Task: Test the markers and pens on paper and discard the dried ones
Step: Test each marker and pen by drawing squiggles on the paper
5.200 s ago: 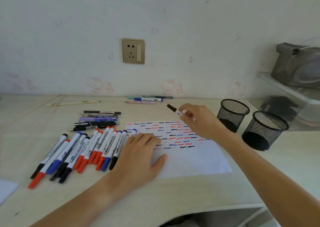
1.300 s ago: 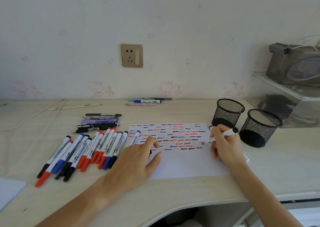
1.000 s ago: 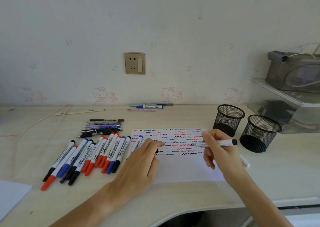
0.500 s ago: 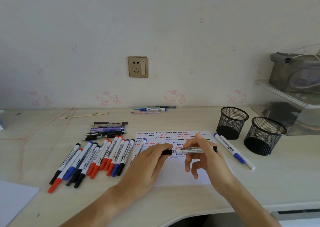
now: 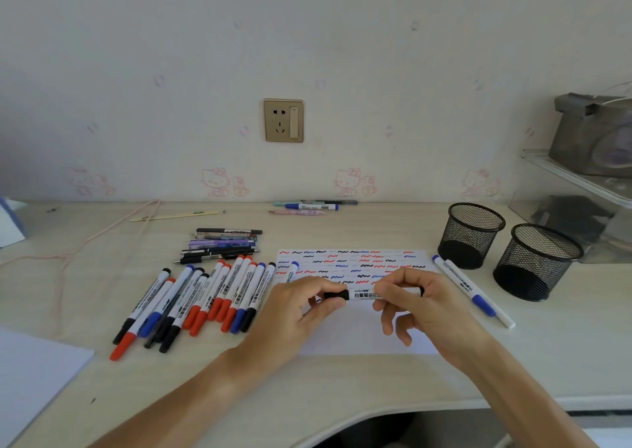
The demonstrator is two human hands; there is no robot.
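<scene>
Over the pale desk [image 5: 342, 389], above the scribbled paper [image 5: 352, 338], left hand [image 5: 290, 314] pinches the black cap [image 5: 337, 295], right hand [image 5: 424, 307] grips the marker [image 5: 367, 295] barrel — best pull straight apart, level, steady.

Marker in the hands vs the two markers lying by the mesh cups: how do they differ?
The held marker is black-capped and off the desk; the two loose markers show blue caps and lie on the desk. The held marker runs level across the paper, left hand pinching its cap, right hand gripping its barrel; the loose markers lie slantwise and untouched beside the paper. All have white barrels.
</scene>
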